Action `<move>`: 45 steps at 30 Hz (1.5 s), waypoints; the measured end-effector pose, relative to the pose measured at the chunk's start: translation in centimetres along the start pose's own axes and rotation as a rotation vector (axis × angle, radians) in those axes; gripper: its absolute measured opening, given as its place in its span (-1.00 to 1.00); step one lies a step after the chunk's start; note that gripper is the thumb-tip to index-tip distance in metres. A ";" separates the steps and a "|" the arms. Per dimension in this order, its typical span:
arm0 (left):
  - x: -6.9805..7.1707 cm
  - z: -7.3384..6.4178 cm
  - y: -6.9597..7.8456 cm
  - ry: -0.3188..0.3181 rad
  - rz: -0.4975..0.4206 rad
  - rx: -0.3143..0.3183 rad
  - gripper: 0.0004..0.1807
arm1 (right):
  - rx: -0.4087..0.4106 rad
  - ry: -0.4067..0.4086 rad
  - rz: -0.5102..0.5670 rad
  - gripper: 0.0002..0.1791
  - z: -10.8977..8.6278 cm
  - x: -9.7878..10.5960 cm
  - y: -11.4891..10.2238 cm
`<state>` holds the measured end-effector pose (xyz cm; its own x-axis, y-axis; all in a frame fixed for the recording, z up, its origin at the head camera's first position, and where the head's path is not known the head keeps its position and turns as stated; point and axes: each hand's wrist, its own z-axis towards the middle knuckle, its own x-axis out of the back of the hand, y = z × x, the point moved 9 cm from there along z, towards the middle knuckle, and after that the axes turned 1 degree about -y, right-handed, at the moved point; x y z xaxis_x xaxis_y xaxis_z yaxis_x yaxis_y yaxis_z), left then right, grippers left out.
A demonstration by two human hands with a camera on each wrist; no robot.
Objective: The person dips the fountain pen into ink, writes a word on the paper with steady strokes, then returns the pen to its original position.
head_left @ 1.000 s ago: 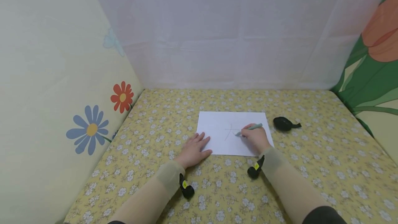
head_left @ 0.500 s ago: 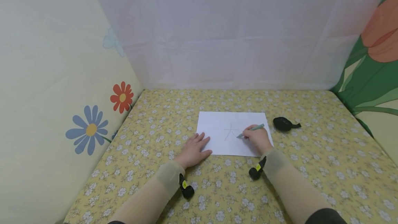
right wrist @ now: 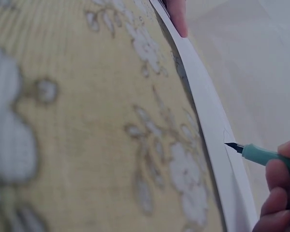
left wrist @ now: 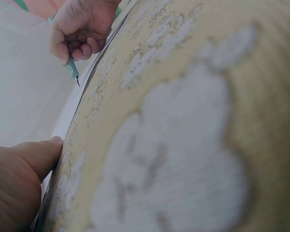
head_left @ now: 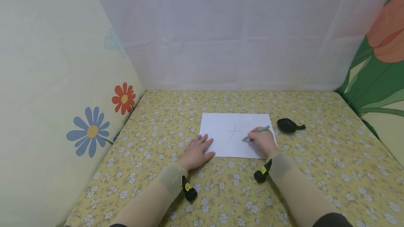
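Note:
My right hand (head_left: 263, 140) pinches a teal fountain pen (head_left: 264, 128) near its nib, above the right half of a white sheet of paper (head_left: 217, 122). In the right wrist view the pen's dark nib (right wrist: 234, 146) points at the paper, right by the drawn lines. Thin strokes (head_left: 234, 131) on the sheet make a cross bar, a short upright and two spreading legs, like the character 大. The pen tip is at the foot of the right leg. My left hand (head_left: 195, 151) lies flat with spread fingers, resting on the sheet's lower left edge.
To the right of the sheet lies a glossy black rounded thing (head_left: 287, 125) with a narrow neck. Yellow flowered cloth (head_left: 157, 122) covers the table. A white sheet of fabric (head_left: 221, 45) hangs behind, and flower-printed panels stand on both sides.
My right hand and the pen have moved slightly down and to the right, and the right leg of the drawn figure now shows. The left hand has stayed in place.

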<state>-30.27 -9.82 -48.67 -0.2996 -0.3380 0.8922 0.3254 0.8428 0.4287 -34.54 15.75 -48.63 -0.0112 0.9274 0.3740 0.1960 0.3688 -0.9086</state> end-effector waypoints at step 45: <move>0.4 -0.3 0.5 -0.003 -0.015 -0.002 -0.30 | -0.052 0.100 0.334 -0.95 0.1 1.3 1.0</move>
<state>-29.94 -9.69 -48.10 -0.3073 -0.3489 0.8854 0.3227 0.8370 0.4418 -34.45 17.35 -49.01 0.1572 0.9846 0.0760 0.2226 0.0397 -0.9741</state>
